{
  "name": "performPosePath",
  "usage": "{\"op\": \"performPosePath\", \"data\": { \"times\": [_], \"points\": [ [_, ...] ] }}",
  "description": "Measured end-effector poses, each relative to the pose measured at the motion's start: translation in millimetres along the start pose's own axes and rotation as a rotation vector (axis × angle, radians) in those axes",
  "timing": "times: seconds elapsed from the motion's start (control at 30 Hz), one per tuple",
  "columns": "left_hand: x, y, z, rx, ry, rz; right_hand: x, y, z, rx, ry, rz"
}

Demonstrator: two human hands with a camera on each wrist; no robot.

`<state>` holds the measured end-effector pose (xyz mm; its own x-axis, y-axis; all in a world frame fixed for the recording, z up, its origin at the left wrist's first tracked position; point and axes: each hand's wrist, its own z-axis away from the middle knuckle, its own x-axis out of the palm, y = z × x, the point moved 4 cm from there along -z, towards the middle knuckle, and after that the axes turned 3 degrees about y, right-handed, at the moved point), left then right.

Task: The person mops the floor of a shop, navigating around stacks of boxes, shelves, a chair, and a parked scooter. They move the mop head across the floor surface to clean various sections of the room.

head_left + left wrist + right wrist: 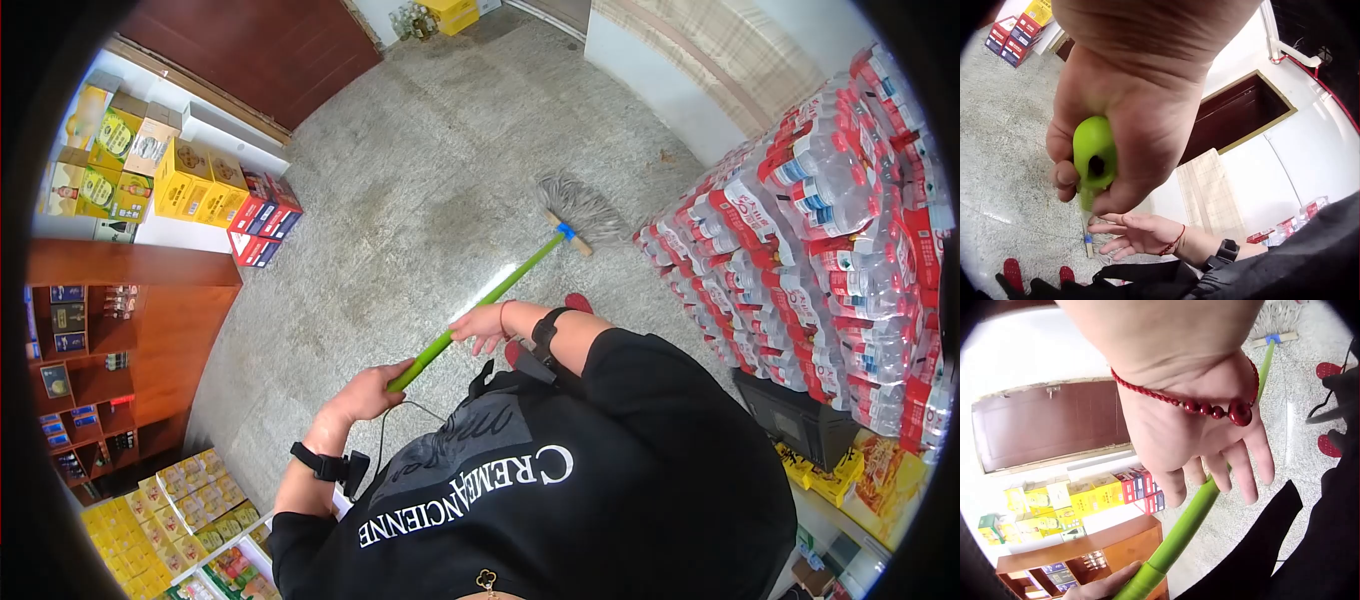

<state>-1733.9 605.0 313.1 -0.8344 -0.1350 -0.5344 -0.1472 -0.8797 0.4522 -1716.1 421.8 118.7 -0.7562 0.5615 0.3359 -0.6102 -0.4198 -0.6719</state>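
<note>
A mop with a green handle (437,347) slants across the floor, its grey string head (592,208) spread flat beyond a wooden bar with a blue clamp (565,231). My left hand (368,391) grips the handle near its top end. In the left wrist view the hollow green end (1095,150) pokes out of that fist. Further down, my right hand (483,327) lies against the handle with its fingers loosely extended. The right wrist view shows the open palm (1191,434), with the green pole (1188,526) passing behind the fingers.
Shrink-wrapped bottle packs (790,260) are stacked high on the right. Yellow cartons (200,185) and red-blue boxes (265,220) stand at left, above a wooden shelf cabinet (170,340). Grey speckled floor (400,200) stretches ahead to a dark red door (260,50).
</note>
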Motion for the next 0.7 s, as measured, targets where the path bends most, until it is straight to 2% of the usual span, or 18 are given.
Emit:
{"op": "performPosePath", "data": {
  "times": [0.07,0.2,0.3,0.37,0.4,0.47,0.5,0.57,0.63,0.7],
  "points": [
    [-2.6,14.7,-7.9,0.015,0.017,-0.007,-13.3,4.6,11.3,-0.014,0.025,-0.099],
    [0.5,49.1,-44.3,0.073,0.048,-0.028,-46.8,26.4,35.4,-0.029,0.066,-0.123],
    [-2.8,91.7,-87.4,0.089,0.035,-0.041,-90.1,48.5,62.7,-0.02,0.187,-0.167],
    [-1.8,119.1,-124.7,0.108,0.039,-0.046,-125.8,64.0,87.2,0.003,0.335,-0.24],
    [-2.6,135.3,-142.3,0.124,0.044,-0.052,-140.5,69.9,101.8,0.006,0.337,-0.243],
    [-8.5,173.7,-177.8,0.126,0.032,-0.077,-177.6,80.4,133.8,0.009,0.495,-0.251],
    [-11.4,190.6,-194.4,0.125,0.024,-0.101,-191.6,84.2,148.9,0.01,0.497,-0.252],
    [-15.0,217.1,-232.7,0.197,0.059,-0.092,-225.2,92.1,179.7,-0.049,0.651,-0.341],
    [-19.7,246.0,-268.2,0.186,0.046,-0.084,-256.0,101.4,200.4,-0.077,0.657,-0.397],
    [-21.4,272.4,-298.1,0.215,0.059,-0.062,-281.8,105.7,226.4,-0.113,0.764,-0.51]
  ]
}}
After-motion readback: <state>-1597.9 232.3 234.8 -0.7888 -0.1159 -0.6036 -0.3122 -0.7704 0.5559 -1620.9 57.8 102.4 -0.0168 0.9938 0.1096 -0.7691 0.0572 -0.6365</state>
